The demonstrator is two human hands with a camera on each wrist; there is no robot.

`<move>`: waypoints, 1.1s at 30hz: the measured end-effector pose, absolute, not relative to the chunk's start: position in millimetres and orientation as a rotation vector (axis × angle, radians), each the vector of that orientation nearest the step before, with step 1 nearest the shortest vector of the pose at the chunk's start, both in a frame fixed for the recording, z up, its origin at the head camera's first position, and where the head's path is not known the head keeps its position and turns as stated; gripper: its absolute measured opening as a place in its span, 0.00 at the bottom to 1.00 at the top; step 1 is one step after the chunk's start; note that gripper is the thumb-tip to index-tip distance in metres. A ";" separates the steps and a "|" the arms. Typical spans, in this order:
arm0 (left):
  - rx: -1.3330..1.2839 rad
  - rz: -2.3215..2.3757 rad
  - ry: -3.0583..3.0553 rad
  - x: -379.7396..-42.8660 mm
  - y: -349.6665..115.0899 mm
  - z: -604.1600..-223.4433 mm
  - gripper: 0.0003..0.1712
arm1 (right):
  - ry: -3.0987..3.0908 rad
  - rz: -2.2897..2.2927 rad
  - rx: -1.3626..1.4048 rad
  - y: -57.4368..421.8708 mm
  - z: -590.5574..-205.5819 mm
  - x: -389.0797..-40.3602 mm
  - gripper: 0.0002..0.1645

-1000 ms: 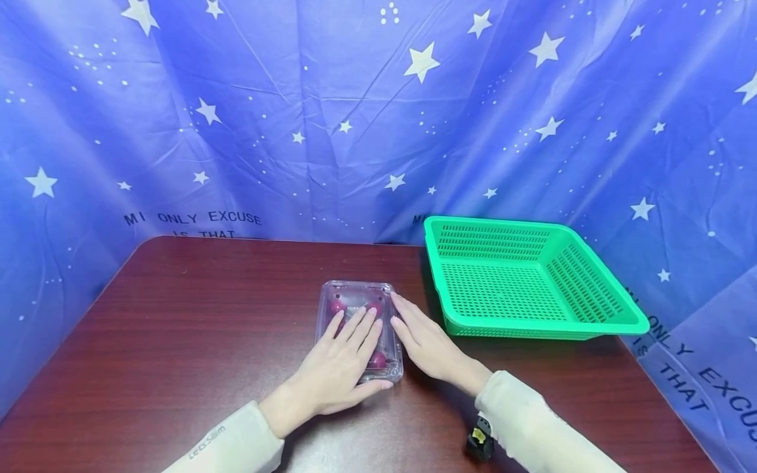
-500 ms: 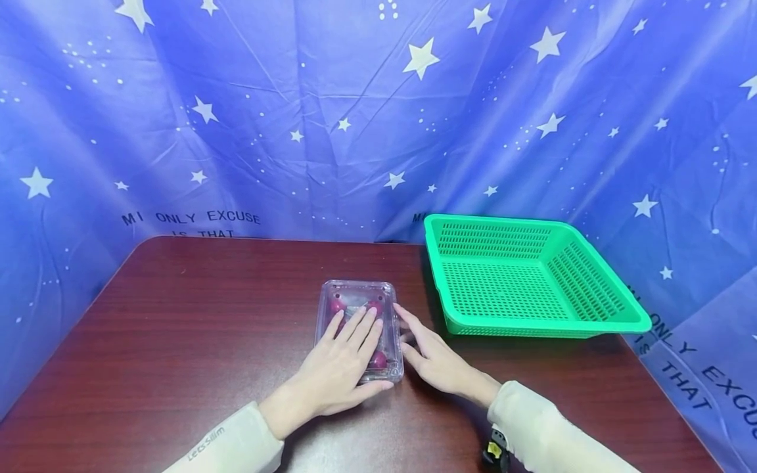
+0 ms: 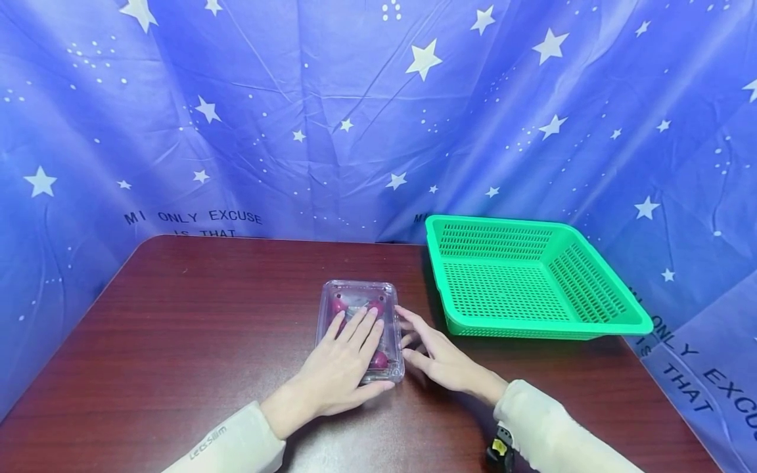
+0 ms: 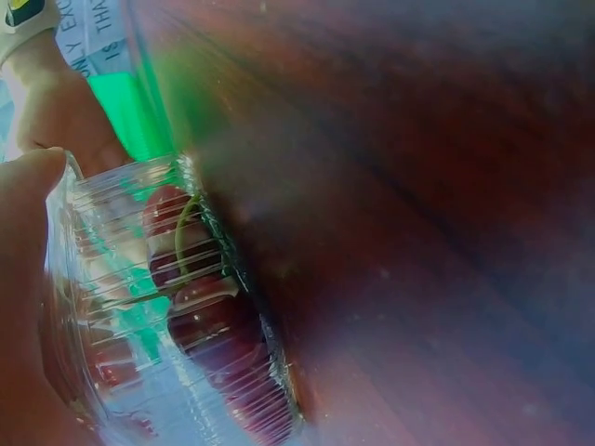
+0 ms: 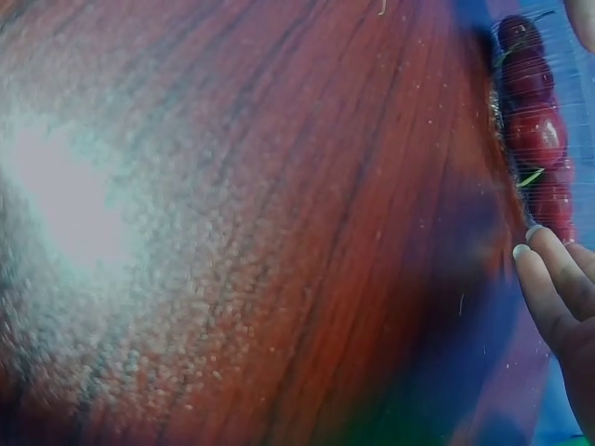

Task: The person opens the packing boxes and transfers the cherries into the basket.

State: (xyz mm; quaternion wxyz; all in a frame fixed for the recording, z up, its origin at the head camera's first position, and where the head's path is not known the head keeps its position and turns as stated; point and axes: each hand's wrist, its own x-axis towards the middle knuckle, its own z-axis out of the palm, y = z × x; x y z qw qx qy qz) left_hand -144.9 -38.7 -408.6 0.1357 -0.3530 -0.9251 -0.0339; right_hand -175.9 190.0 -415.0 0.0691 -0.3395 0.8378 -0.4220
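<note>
A clear plastic clamshell box (image 3: pixel 387 292) with its lid down lies on the wooden table. Several dark red cherries (image 5: pixel 537 135) with green stems show through its ridged side; in the left wrist view, more cherries (image 4: pixel 214 316) appear behind the plastic. My left hand (image 3: pixel 337 368) rests flat on the lid with the fingers straight, covering part of it. Beside the box's right side is my right hand (image 3: pixel 440 358), its fingers loosely bent and the tips at or very near the lower edge. Whether they touch the plastic I cannot tell.
A green perforated plastic basket (image 3: pixel 503 289) stands at the back right of the table (image 3: pixel 195 315). Behind the table hangs a blue curtain (image 3: pixel 266 118) with white stars and lettering.
My right hand has drawn back slightly toward me and to the right along the box's side, its fingers now more bent and spread. The left hand and the box have stayed put.
</note>
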 end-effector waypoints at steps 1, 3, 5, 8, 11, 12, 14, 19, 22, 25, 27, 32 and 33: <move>-1.021 -0.100 -2.684 -144.8 -38.7 -408.8 0.49 | 2.511 -1.281 -1.007 190.1 -414.9 -176.0 0.42; -1.022 -0.104 -2.694 -144.5 -38.5 -408.6 0.50 | 2.457 -1.329 -0.959 190.6 -414.7 -175.9 0.44; -1.026 -0.103 -2.700 -144.4 -38.4 -408.8 0.50 | 2.368 -1.392 -0.889 191.3 -414.2 -176.2 0.48; -1.028 -0.103 -2.699 -144.8 -38.3 -408.8 0.50 | 2.226 -1.478 -0.772 192.4 -413.1 -177.2 0.49; -1.022 -0.101 -2.690 -145.4 -38.6 -408.8 0.50 | 2.129 -1.518 -0.688 193.4 -412.7 -179.2 0.45; -1.020 -0.103 -2.686 -145.4 -38.6 -408.6 0.50 | 2.098 -1.533 -0.665 193.7 -412.5 -179.9 0.43; -1.017 -0.108 -2.684 -145.3 -38.7 -408.2 0.50 | 2.022 -1.572 -0.628 194.4 -412.9 -181.6 0.39; -1.016 -0.117 -2.686 -145.2 -38.3 -408.1 0.50 | 1.759 -1.697 -0.548 194.0 -414.3 -186.9 0.27; -1.014 -0.108 -2.685 -145.7 -37.7 -408.7 0.50 | 1.623 -1.758 -0.520 193.7 -415.4 -189.0 0.20; -1.010 -0.102 -2.683 -145.9 -37.2 -408.8 0.50 | 1.548 -1.788 -0.500 194.5 -417.2 -189.2 0.17; -1.008 -0.100 -2.679 -146.0 -37.1 -409.0 0.50 | 1.510 -1.802 -0.494 195.2 -418.6 -188.7 0.17; -0.994 -0.087 -2.667 -146.3 -37.2 -409.5 0.50 | 1.430 -1.818 -0.516 196.6 -421.7 -188.5 0.17; -0.989 -0.085 -2.672 -146.3 -37.4 -409.2 0.50 | 1.422 -1.817 -0.518 196.3 -421.6 -188.8 0.18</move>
